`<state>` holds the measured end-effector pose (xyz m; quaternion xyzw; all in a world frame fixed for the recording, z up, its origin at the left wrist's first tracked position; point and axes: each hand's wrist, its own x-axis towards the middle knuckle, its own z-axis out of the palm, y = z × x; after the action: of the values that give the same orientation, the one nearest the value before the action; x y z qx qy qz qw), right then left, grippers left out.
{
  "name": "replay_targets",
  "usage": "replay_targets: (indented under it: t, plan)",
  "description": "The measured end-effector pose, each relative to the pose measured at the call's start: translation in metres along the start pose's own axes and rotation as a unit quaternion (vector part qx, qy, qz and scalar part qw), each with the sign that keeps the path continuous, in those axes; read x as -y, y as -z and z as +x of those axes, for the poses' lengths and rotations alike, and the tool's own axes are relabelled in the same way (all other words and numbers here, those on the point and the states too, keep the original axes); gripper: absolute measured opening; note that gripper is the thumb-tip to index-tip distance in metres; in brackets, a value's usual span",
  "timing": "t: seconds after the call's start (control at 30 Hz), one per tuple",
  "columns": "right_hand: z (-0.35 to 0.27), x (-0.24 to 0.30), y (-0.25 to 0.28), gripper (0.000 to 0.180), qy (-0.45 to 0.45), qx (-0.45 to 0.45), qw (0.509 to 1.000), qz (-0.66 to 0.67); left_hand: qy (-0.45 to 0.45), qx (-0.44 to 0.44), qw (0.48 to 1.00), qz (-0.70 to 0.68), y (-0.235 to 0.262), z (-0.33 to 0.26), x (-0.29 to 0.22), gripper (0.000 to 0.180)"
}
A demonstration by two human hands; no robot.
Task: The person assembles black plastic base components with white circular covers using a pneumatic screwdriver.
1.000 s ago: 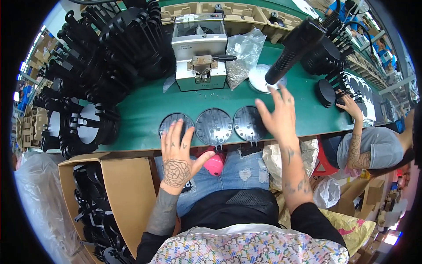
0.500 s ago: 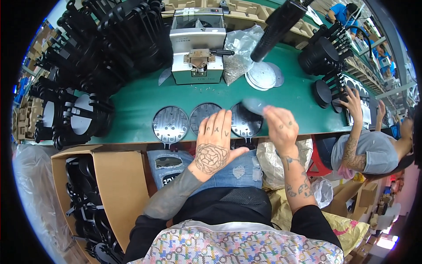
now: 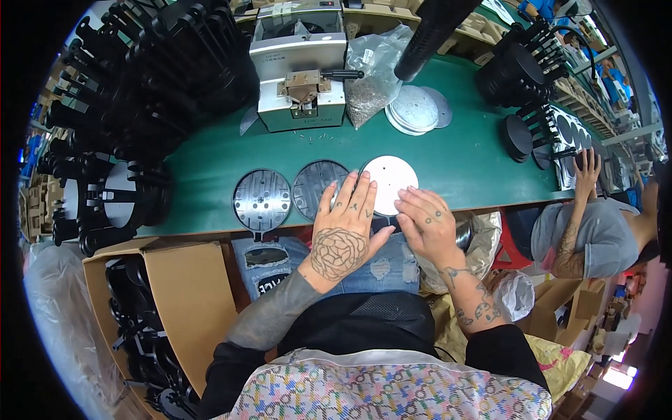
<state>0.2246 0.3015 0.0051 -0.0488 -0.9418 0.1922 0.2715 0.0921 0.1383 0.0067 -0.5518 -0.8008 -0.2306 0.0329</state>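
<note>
A pale round disc (image 3: 387, 183) with small holes lies over the rightmost of the black round plastic parts, covering most of it. My right hand (image 3: 428, 222) rests its outstretched fingertips on the disc's right edge, thumb apart. Flat and open, my left hand (image 3: 344, 234) has its fingertips at the disc's left edge, partly hiding the middle black round part (image 3: 315, 187). Further left lies another black round part (image 3: 262, 199) with a short handle, its ribbed inside facing up. Neither hand is wrapped round anything.
A metal bench machine (image 3: 302, 84) stands behind, beside a clear bag (image 3: 367, 98) of small metal pieces and stacked discs (image 3: 411, 110). Black parts (image 3: 175, 70) pile at the left. A cardboard box (image 3: 189, 294) sits below. A co-worker (image 3: 574, 238) is at the right.
My right hand has brought the disc down onto the rightmost black round part and moved slightly left and down. The left hand stays nearly in place. The view has shifted slightly.
</note>
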Motion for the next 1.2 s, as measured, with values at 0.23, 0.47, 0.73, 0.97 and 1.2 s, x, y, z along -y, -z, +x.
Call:
replay_targets:
  t: [0.23,0.47,0.73,0.97,1.2]
  plan:
    - [-0.001,0.013,-0.002,0.021,-0.009,0.002,0.999,-0.034,-0.008,0.025,1.0,0.002,0.008,0.008,0.007,0.082]
    - [0.07,-0.059,-0.003,0.047,-0.099,-0.068,0.981,-0.15,-0.035,0.014,0.999,-0.014,0.011,0.002,0.013,0.084]
    - [0.086,-0.076,-0.016,0.019,-0.056,-0.059,0.98,-0.181,0.078,-0.021,0.996,0.028,0.04,-0.044,0.041,0.086]
    - [0.102,-0.051,-0.007,0.03,-0.175,0.01,0.97,-0.171,0.087,-0.022,0.996,0.017,0.038,-0.051,0.054,0.086]
    - [0.1,-0.069,-0.019,0.039,-0.047,-0.012,0.972,-0.23,0.076,-0.009,0.997,-0.005,0.04,-0.049,0.057,0.082]
